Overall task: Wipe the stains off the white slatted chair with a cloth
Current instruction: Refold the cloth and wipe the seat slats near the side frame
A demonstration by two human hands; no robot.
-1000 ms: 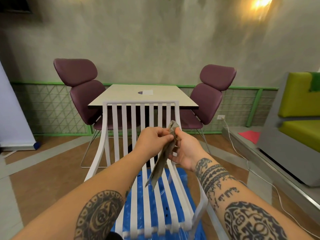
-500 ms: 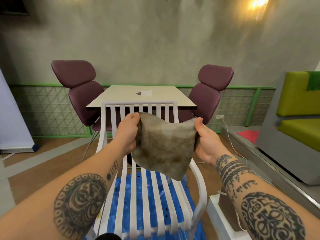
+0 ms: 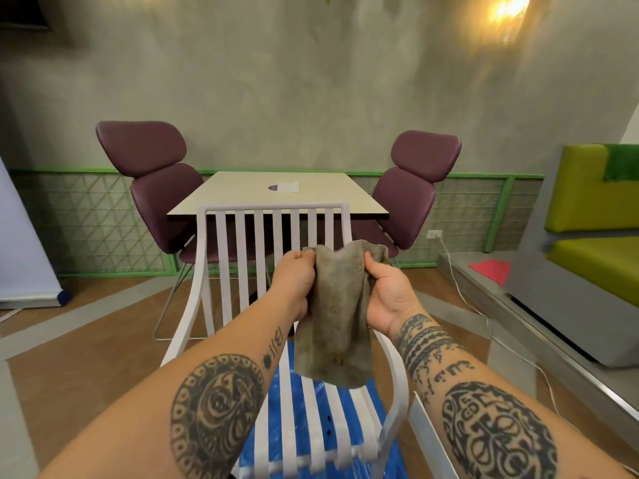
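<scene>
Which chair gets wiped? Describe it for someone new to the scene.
Find the beige table by the grey wall, between the left purple chair and the right purple chair. The white chair stands at its near edge. It alone is slatted, not padded.

1 white slatted chair (image 3: 269,206), 1 cloth (image 3: 335,316), 2 purple chairs (image 3: 162,198) (image 3: 411,198), 1 table (image 3: 242,198), possibly 1 paper (image 3: 284,187)

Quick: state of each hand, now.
Left hand: closed, gripping the grey-brown cloth at its upper left edge.
Right hand: closed, gripping the same cloth's upper right edge.
</scene>
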